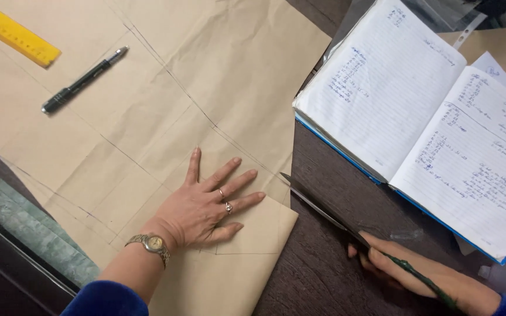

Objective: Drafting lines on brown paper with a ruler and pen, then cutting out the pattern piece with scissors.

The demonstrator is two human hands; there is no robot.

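Note:
My left hand (pixel 206 205) lies flat with fingers spread on a large sheet of brown paper (pixel 165 93) marked with drawn pencil lines. It wears rings and a wristwatch. My right hand (pixel 417 272) grips a pair of dark scissors (pixel 323 208) at the lower right. The blades point up-left, and their tip meets the paper's right edge beside my left fingertips. Part of the scissor handles is hidden inside my fist.
A black pen (pixel 83 82) and a yellow ruler (pixel 13 32) rest on the paper at the upper left. An open lined notebook (pixel 423 117) with handwriting lies on the dark wooden table (pixel 317 263) to the right. The table edge runs along the lower left.

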